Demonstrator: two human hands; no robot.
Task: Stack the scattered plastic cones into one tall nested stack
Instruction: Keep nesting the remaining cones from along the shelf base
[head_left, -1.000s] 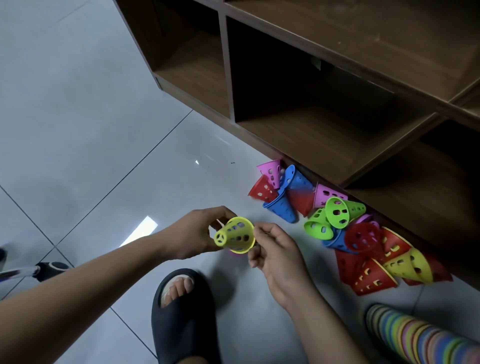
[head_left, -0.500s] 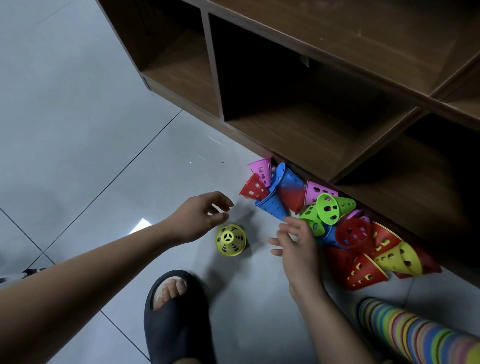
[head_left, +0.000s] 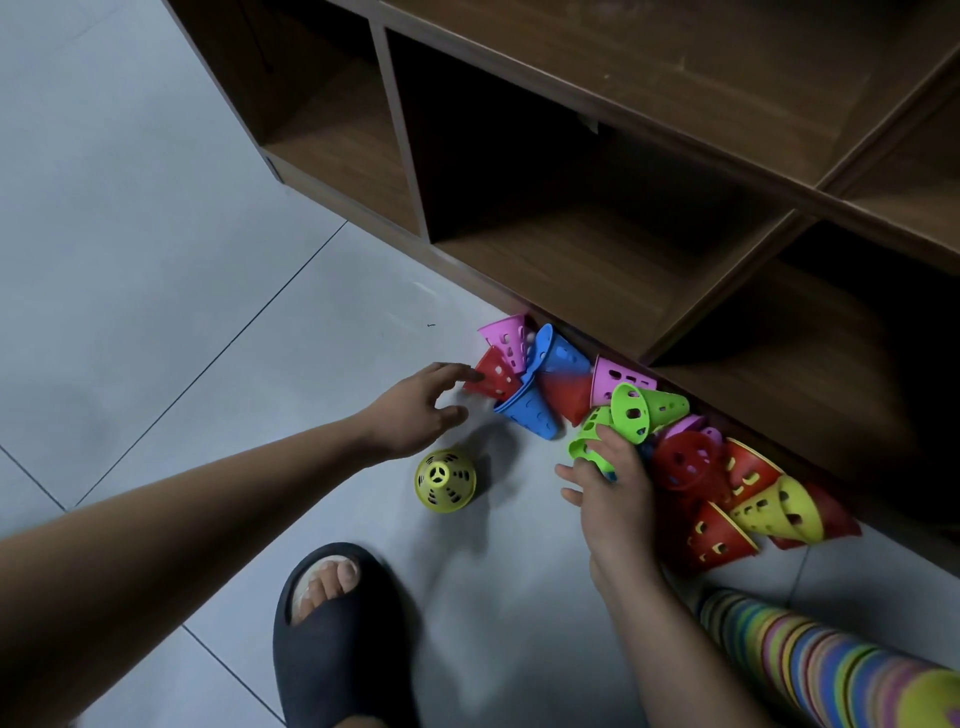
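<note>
A yellow perforated cone (head_left: 445, 481) stands upright on the floor tiles, apart from both hands. A heap of cones lies along the shelf's base: pink (head_left: 506, 338), red (head_left: 493, 375), blue (head_left: 530, 410), green (head_left: 644, 408), more red (head_left: 685, 460) and yellow (head_left: 779, 512). My left hand (head_left: 415, 410) reaches toward the small red cone with fingers spread, fingertips at its rim. My right hand (head_left: 610, 483) lies on a lime green cone (head_left: 587, 439), fingers closing over it. A long multicoloured nested stack (head_left: 831, 660) lies at the bottom right.
A dark wooden shelf unit (head_left: 571, 249) with open compartments runs behind the heap. My foot in a dark slipper (head_left: 332, 623) stands on the grey floor tiles below the yellow cone.
The yellow cone went from both hands down onto the floor. My left hand then moved up-right to the red cone, and my right hand moved right onto the lime green cone.
</note>
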